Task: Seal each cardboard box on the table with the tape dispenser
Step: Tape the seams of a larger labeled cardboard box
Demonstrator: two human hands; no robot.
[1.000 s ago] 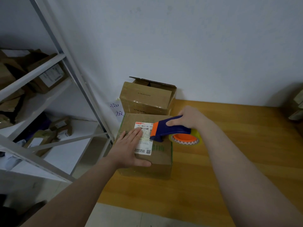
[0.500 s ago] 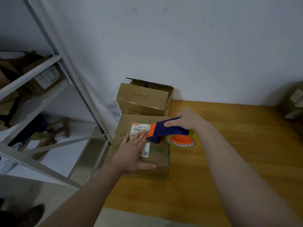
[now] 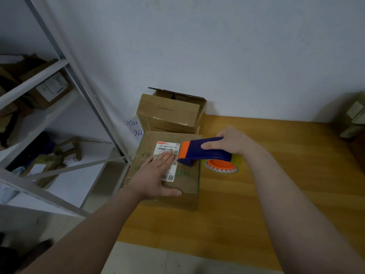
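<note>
Box [image 3: 177, 186] at worktop [image 3: 306, 147] left edge, rack [image 3: 95, 107] just beside, open box [image 3: 169, 117] touching behind; bare worktop to the right. Dispenser [image 3: 205, 151] lies left-right, orange nose pointing left on box top, roll past box's right edge. Left hand [image 3: 156, 175] flat on label [image 3: 167, 147], fingers [image 3: 166, 158] straight; right hand [image 3: 231, 141] fingers curled round dispenser

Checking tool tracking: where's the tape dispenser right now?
Head view, centre-right: the tape dispenser is gripped by the right hand, its nose over the labelled box, beside the left hand.
</note>
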